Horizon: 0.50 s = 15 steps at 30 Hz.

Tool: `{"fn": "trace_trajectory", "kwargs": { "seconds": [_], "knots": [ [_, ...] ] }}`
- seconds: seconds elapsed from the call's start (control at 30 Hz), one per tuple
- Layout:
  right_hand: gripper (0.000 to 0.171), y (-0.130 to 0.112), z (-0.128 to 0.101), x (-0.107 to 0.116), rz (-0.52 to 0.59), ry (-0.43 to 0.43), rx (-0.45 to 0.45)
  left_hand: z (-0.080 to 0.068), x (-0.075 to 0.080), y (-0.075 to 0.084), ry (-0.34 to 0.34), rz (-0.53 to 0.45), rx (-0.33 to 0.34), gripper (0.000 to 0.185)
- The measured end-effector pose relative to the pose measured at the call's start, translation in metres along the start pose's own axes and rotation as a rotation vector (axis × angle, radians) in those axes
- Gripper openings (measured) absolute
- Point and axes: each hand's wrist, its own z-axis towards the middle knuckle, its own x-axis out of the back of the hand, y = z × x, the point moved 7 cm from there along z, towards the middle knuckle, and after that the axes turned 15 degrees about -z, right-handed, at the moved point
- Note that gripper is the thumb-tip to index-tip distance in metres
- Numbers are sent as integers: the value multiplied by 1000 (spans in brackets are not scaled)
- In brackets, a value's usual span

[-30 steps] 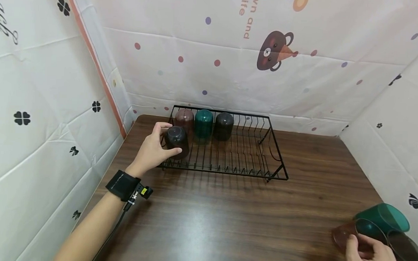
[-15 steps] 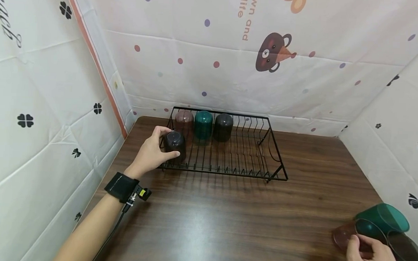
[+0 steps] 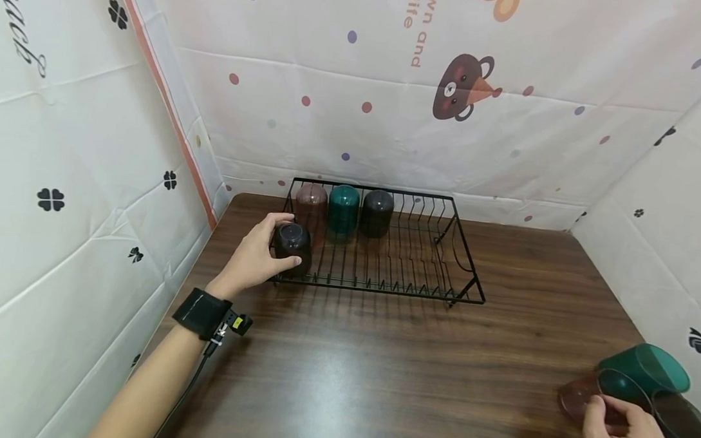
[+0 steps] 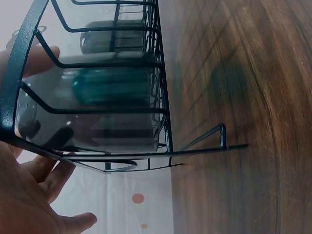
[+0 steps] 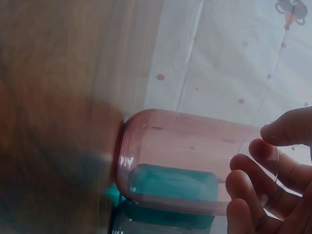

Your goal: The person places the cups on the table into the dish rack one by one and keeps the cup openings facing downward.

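A dark cup [image 3: 293, 243] is gripped upside down by the left hand [image 3: 253, 254] at the left end of the rack [image 3: 383, 290]; it could tip if released unevenly. A pink cup [image 3: 575, 394] on the table [image 3: 438, 370] is pinched at its rim by the right hand [image 3: 627, 435]; the green cup [image 3: 619, 365] alongside could be knocked by a sideways pull. Four cups [image 3: 343, 209] are counted racked, three on the table.

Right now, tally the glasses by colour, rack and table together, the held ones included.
Pink glasses: 2
Teal glasses: 2
Dark glasses: 3
Total: 7
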Motion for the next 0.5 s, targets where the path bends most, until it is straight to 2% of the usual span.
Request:
{"fn": "trace_trajectory", "kwargs": {
  "seconds": [0.23,0.5],
  "knots": [
    [50,1,0,1,6,6,-10,-3,0,2,-6,62,4,77],
    [50,-1,1,0,0,-7,-9,-5,3,5,6,74,-16,74]
  ]
}}
